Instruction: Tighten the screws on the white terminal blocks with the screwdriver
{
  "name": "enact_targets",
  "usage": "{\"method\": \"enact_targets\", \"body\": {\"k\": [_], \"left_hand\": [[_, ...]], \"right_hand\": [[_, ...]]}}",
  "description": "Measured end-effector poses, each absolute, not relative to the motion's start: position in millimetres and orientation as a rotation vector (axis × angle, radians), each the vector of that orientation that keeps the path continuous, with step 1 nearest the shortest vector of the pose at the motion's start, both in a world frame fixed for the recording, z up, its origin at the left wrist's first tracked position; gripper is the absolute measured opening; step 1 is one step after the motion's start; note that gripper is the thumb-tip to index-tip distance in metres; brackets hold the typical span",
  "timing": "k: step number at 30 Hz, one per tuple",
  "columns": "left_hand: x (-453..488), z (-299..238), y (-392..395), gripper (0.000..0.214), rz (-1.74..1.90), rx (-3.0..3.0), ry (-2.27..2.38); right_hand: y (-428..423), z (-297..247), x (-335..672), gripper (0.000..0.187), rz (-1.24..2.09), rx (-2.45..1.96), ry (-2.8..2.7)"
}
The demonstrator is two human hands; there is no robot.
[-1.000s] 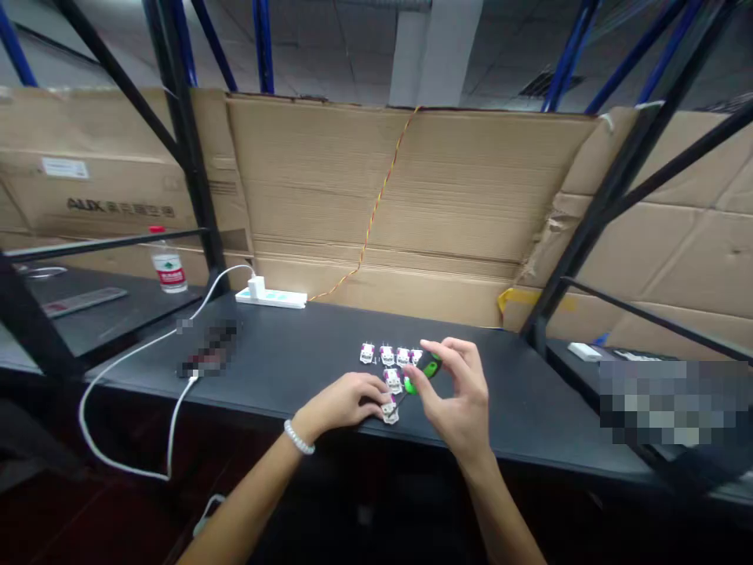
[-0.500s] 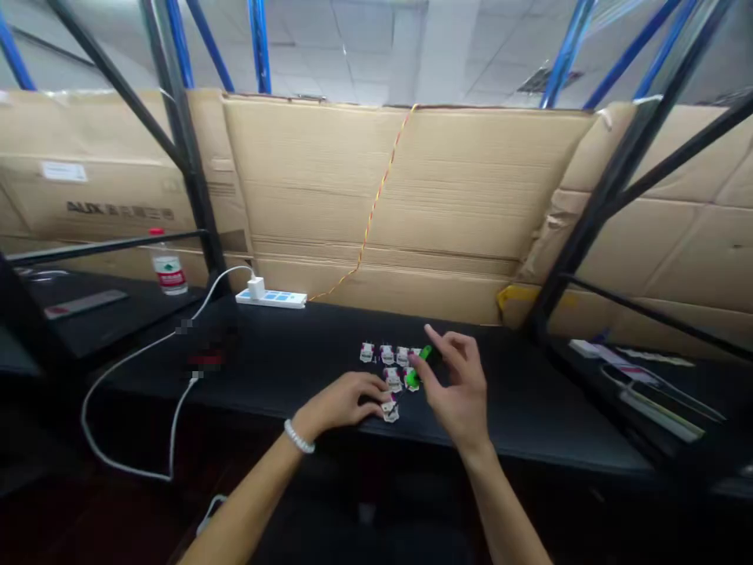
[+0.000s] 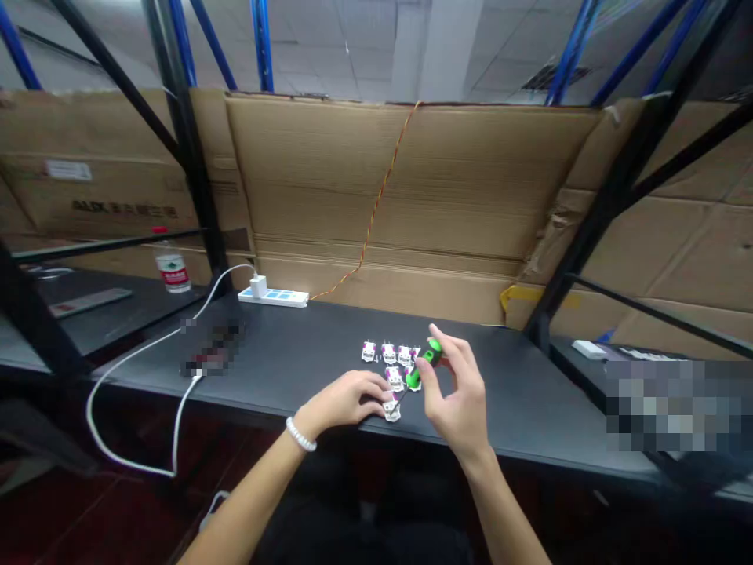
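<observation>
In my right hand (image 3: 462, 392) is a green-and-black screwdriver (image 3: 424, 362), gripped by the handle between thumb and fingers. Its thin shaft slants down to the left, and the tip meets a small white part (image 3: 392, 411) near the table's front edge. My left hand (image 3: 356, 398) pins that part with thumb and fingertips, covering its left side. Just behind it lies another white-and-purple part (image 3: 394, 380). Farther back several similar parts stand in a row, among them one at the left end, a white piece with purple sides (image 3: 369, 351); the screwdriver partly hides the right ones.
A white power strip (image 3: 274, 297) with a plugged-in charger lies at the back of the black table (image 3: 306, 345). Its white cable (image 3: 88, 416) loops over the front edge. A water bottle (image 3: 172, 267) stands left beyond the rack post (image 3: 203, 173). Cardboard (image 3: 306, 180) walls the back.
The fingers of my right hand have closed around the screwdriver handle; the index finger was raised off it before. My left hand stays on the small part. The view shifts slightly.
</observation>
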State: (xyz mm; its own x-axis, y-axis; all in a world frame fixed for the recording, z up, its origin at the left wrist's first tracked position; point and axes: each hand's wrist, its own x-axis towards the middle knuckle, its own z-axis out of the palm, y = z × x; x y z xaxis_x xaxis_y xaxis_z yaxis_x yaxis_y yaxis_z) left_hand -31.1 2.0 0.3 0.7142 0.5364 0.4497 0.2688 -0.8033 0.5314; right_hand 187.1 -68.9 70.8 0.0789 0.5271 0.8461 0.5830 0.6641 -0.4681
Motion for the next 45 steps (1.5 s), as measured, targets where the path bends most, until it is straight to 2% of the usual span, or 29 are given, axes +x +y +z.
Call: {"method": "enact_targets", "body": {"k": [4,10,15,22,26,31,36,43,45], "left_hand": [[-30.7,-0.4,2.6,0.017,0.854,2.487,0.624],[-31.1,1.4,2.3,0.018,0.844,2.484,0.612],[-31.6,0.9,2.2,0.017,0.843,2.476,0.626],[-31.4,0.3,2.5,0.018,0.840,2.482,0.636],[-32.0,-1.4,3.8,0.019,0.835,2.481,0.630],[-32.3,-0.5,3.7,0.020,0.830,2.479,0.619],[-32.1,-0.8,3.7,0.019,0.829,2.475,0.620],[-31.9,-1.2,4.3,0.019,0.829,2.466,0.612],[-32.1,-1.2,4.5,0.019,0.838,2.464,0.609]], "right_hand": [[-69.9,68.1,188.1,0.047,0.057,-0.899,-1.637],[-68.8,70.5,187.9,0.041,-0.188,-0.951,-1.542],[-68.9,69.4,193.2,0.050,-0.064,-0.899,-1.647],[-70.6,74.2,189.8,0.034,-0.183,-0.942,-1.537],[-71.0,75.2,190.8,0.046,-0.047,-0.880,-1.657],[-71.5,74.7,188.8,0.039,-0.134,-0.944,-1.586],[-70.8,74.4,190.6,0.051,-0.039,-0.932,-1.663],[-70.6,78.3,187.4,0.040,-0.159,-0.975,-1.573],[-70.5,77.6,187.6,0.045,-0.133,-0.956,-1.578]]}}
